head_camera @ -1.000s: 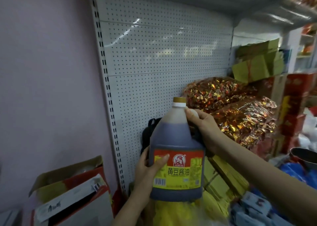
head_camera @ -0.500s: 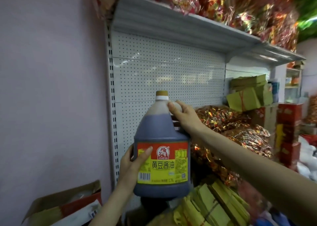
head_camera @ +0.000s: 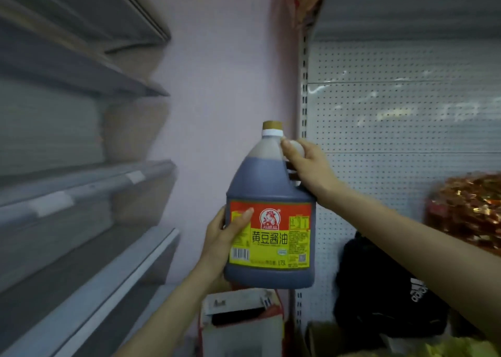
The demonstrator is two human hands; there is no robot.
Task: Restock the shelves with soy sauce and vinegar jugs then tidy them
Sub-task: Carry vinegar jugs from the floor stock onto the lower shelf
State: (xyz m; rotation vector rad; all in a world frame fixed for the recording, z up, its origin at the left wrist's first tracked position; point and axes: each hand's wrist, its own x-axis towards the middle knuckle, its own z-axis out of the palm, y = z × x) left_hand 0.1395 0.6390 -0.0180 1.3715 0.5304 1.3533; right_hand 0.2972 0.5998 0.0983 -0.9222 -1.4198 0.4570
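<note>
Two hands grasping one upright soy sauce jug (head_camera: 271,207), right hand (head_camera: 307,164) on handle, left hand (head_camera: 223,237) cupping its lower side

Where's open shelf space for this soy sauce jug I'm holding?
The grey shelves on your left look bare where visible, from the pink wall forward, though blurred. The right side is crowded: foil packets, a black bag against the pegboard, and a cardboard box below the jug.

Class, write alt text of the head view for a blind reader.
A soy sauce jug is held upright in mid-air: right hand gripping its handle, left hand holding its lower side. Grey shelves on the left, white pegboard on the right.
</note>
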